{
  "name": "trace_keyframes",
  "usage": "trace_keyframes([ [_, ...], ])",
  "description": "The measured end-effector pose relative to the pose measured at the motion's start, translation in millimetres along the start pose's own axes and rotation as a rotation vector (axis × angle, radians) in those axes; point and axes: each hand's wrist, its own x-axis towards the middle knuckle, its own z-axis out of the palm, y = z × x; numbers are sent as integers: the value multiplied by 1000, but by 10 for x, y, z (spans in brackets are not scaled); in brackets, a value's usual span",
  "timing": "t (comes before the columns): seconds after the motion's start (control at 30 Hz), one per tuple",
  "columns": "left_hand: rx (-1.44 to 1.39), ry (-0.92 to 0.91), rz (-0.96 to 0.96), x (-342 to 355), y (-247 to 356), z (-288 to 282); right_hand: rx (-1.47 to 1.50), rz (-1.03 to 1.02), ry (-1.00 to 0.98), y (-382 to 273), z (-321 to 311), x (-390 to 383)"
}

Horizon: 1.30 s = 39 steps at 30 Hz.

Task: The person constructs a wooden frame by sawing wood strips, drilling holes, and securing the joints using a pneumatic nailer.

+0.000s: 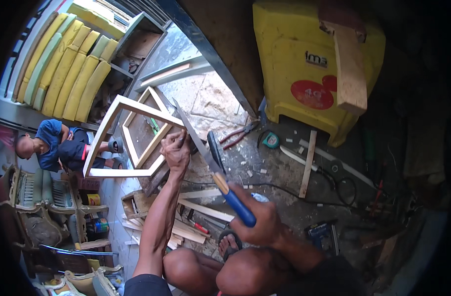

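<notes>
My right hand (257, 219) is wrapped round the blue-and-wood handle of a handsaw (198, 143). The saw's long blade slants up and to the left, alongside the end of a pale wooden frame (146, 109). Closed in a fist, my left hand (176, 150) grips this frame near that end, just left of the blade. The fingers partly hide the wood there. Behind it, a second pale wooden frame (132, 143) stands at an angle. Whether the saw teeth touch the wood, I cannot tell.
Pliers (240, 135), a teal tape measure (270, 140) and a wood strip (308, 165) lie on the sawdust-strewn floor. Offcuts (205, 209) lie near my feet. A yellow plastic stool (294, 64) stands at the upper right. Another person (57, 140) sits at the left, near carved chairs (42, 197).
</notes>
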Motion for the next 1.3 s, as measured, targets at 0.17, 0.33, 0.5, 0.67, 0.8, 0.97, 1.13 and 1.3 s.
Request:
trace_keyframes([
  [0.17, -133, -28, -78, -5, -5, -1, -37, 26, -17, 51, 46, 117],
  [0.33, -166, -3, -112, 159, 146, 56, -4, -10, 59, 35, 26, 46],
  [0.5, -29, 36, 30, 110, -6, 16, 27, -30, 73, -15, 101, 57],
  [0.67, -130, 0, -43, 16, -31, 43, 6, -38, 57, 28, 37, 92],
  [0.8, -145, -3, -79, -9, 126, 121, -88, 131, -33, 265, 99, 300],
  [0.97, -89, -30, -68, -41, 71, -9, -56, -55, 30, 132, 118, 88],
  [1.13, -159, 35, -87, 5, 96, 69, -318, 46, 9, 707, 177, 182],
  [1.3, -76, 99, 0, 67, 286, -46, -702, -33, -295, 1560, -90, -565],
])
